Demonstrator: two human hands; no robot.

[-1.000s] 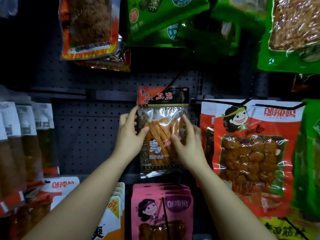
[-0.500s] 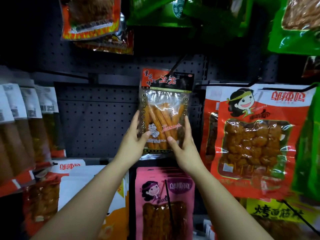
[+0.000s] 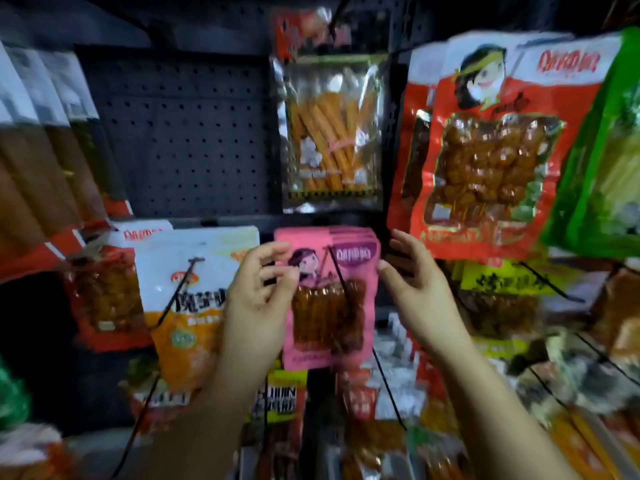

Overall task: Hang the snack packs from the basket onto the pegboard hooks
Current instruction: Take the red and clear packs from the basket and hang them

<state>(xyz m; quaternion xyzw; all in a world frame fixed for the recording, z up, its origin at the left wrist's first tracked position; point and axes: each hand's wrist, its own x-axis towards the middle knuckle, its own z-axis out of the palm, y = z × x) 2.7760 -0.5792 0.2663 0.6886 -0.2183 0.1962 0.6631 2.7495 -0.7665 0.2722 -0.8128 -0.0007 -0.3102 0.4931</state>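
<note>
A clear snack pack with orange sticks (image 3: 329, 126) hangs on a hook of the dark pegboard (image 3: 180, 133), free of both hands. My left hand (image 3: 259, 299) is below it, fingers loosely curled, holding nothing, in front of a pink pack (image 3: 332, 299). My right hand (image 3: 415, 289) is also below the hung pack, fingers relaxed and empty, to the right of the pink pack. The basket is out of view.
A large red pack (image 3: 485, 140) hangs to the right, with a green pack (image 3: 609, 140) beyond it. A white-and-orange pack (image 3: 194, 299) hangs lower left on a wire hook. Brown packs (image 3: 45, 161) fill the left side. Several more packs and wire hooks crowd the bottom.
Both hands have let go of the orange-stick pack and dropped below it. The pack stays hanging on its hook. The view has tilted downward.
</note>
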